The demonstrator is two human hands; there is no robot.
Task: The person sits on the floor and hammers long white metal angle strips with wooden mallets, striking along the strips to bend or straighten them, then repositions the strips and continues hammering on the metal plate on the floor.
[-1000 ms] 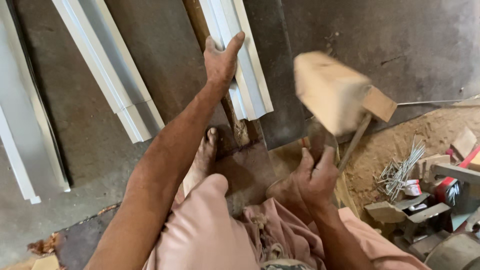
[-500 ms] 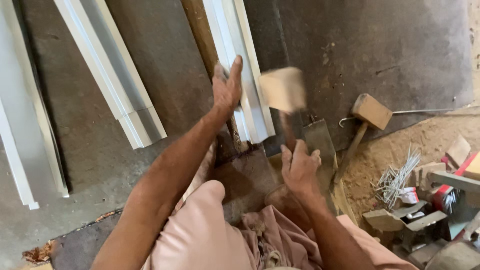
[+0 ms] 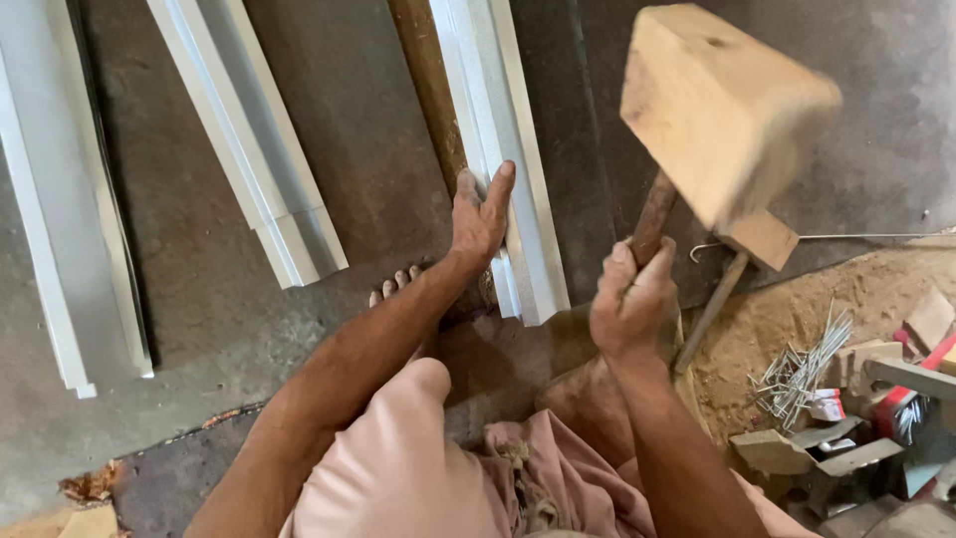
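On floor, folded white metal strip (image 3: 508, 159) pinned under flat, spread left hand (image 3: 478, 214); just right of strip, right hand (image 3: 632, 304) fisted around raised wooden mallet (image 3: 722, 110).

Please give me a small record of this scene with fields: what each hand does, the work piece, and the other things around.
left hand: pressed flat on the white folded metal strip
right hand: gripping the handle of a wooden mallet, head raised and blurred
support: strip lies along a rusty bar on the floor
nearby: second wooden mallet, pile of nails, more white strips
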